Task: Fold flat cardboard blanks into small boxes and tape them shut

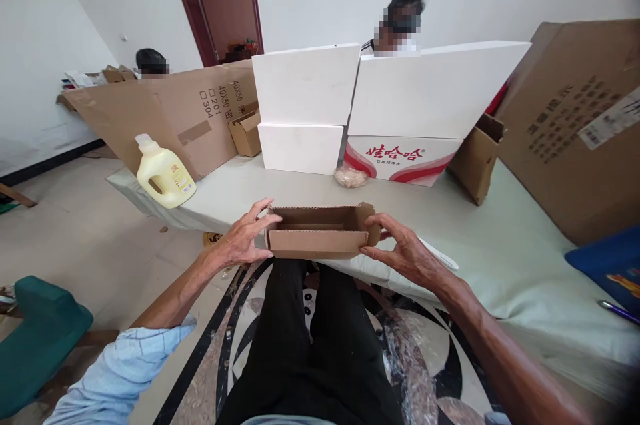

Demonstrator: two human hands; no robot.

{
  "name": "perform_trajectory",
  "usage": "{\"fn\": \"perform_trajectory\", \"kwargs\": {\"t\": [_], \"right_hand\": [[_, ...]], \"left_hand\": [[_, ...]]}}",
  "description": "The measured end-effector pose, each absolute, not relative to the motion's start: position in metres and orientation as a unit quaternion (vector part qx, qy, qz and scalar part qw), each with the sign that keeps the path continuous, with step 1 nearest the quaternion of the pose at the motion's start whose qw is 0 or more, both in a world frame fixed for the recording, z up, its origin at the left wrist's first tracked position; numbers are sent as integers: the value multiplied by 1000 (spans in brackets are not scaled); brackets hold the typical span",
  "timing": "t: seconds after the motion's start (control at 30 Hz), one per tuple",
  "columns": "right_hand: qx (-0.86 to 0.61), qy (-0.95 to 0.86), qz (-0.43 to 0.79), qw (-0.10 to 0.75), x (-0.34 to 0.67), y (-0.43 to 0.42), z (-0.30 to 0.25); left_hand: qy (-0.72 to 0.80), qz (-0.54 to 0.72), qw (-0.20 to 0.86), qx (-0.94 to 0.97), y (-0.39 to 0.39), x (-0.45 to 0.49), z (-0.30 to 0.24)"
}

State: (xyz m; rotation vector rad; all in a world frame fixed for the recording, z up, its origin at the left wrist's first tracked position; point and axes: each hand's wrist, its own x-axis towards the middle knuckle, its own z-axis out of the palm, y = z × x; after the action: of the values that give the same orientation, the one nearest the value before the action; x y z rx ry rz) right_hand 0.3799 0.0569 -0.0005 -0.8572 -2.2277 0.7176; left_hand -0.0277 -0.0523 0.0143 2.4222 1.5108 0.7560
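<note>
A small open cardboard box (315, 245) sits at the near edge of the cloth-covered table, its brown inside facing up. At its left end my left hand (249, 235) grips the side, fingers over the rim and thumb low on the wall. My right hand (397, 245) pinches the opposite end, with fingertips at the corner flap. Just beyond the box lies a clear plastic-wrapped bundle (351, 176). Something white and flat (440, 254) rests on the cloth beside my right wrist.
White boxes (305, 88) and a red-and-white printed carton (405, 158) stand behind. A yellow jug (164, 172) is at left. Large cardboard sheets (185, 118) flank both sides. A blue item (607, 265) and a pen (619, 312) lie at right. Two people are partly visible beyond.
</note>
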Motion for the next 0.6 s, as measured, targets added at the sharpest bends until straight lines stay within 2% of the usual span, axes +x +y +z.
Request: {"fn": "perform_trajectory", "kwargs": {"t": [0.1, 0.27, 0.5, 0.6], "right_hand": [[-319, -814, 328, 359, 378, 60, -27], [-315, -792, 411, 324, 360, 78, -66], [-319, -743, 492, 323, 339, 100, -68], [-338, -735, 495, 317, 342, 106, -68]], "left_hand": [[513, 277, 86, 808, -49, -30, 0], [511, 317, 119, 790, -34, -30, -6], [502, 376, 171, 760, -18, -29, -8], [502, 394, 155, 754, -19, -29, -24]]}}
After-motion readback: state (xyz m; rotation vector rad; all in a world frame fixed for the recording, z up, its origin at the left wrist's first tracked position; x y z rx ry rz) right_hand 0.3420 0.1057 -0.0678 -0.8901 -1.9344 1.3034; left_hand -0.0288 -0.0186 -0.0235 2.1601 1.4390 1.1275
